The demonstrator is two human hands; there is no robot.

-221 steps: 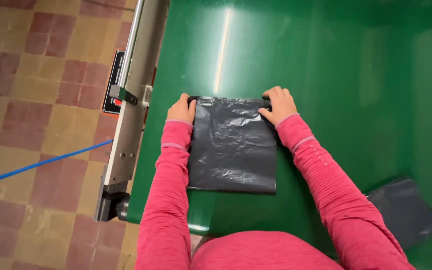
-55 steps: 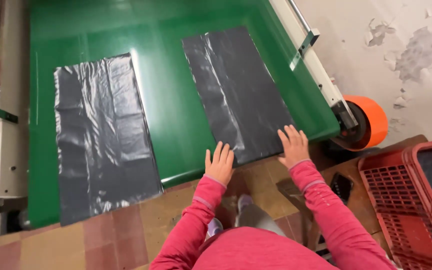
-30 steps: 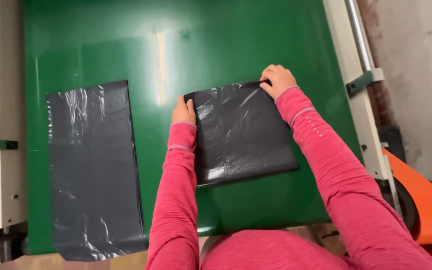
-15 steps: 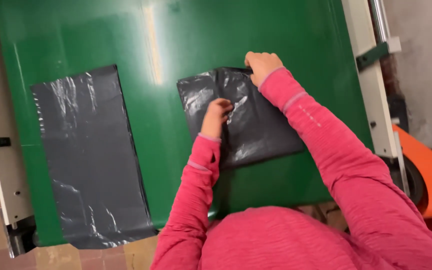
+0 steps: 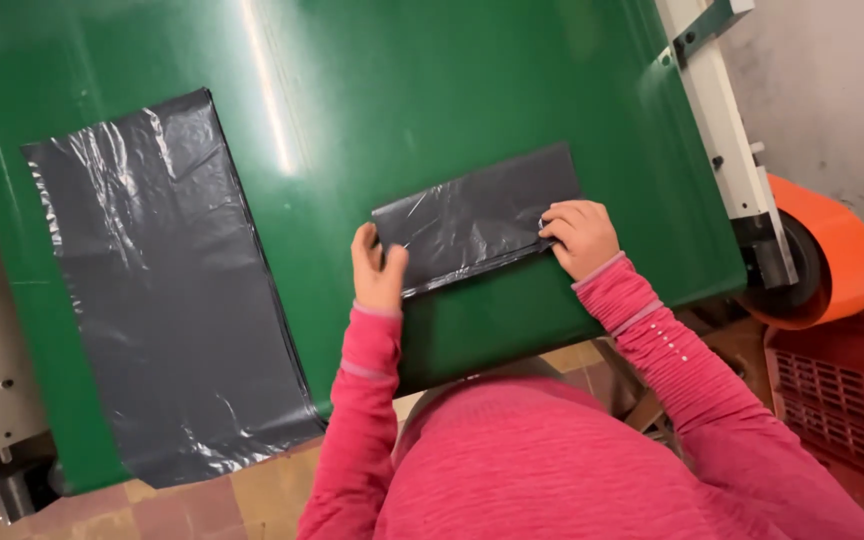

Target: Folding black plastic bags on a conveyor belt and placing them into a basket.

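Bag (image 5: 472, 215) (folded, black) lies btwn left hand (image 5: 377, 270) & right hand (image 5: 580, 237).

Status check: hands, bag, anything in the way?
Left hand and right hand pressing the folded black bag ends. Unfolded bag lies apart, left. Nothing blocking.

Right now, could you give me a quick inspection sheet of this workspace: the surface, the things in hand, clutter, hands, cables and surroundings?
Surface: green belt, glossy, with a light streak.
Things in hand: folded dark bag, lying flat as a narrow strip.
Clutter: a second dark bag, unfolded, flat, apart to the left, overhanging the belt's near edge.
Hands: left hand on the folded bag's left end; right hand on its right end.
Cables: nothing seen.
Surroundings: white side rail, orange roller, red crate, tiled floor.
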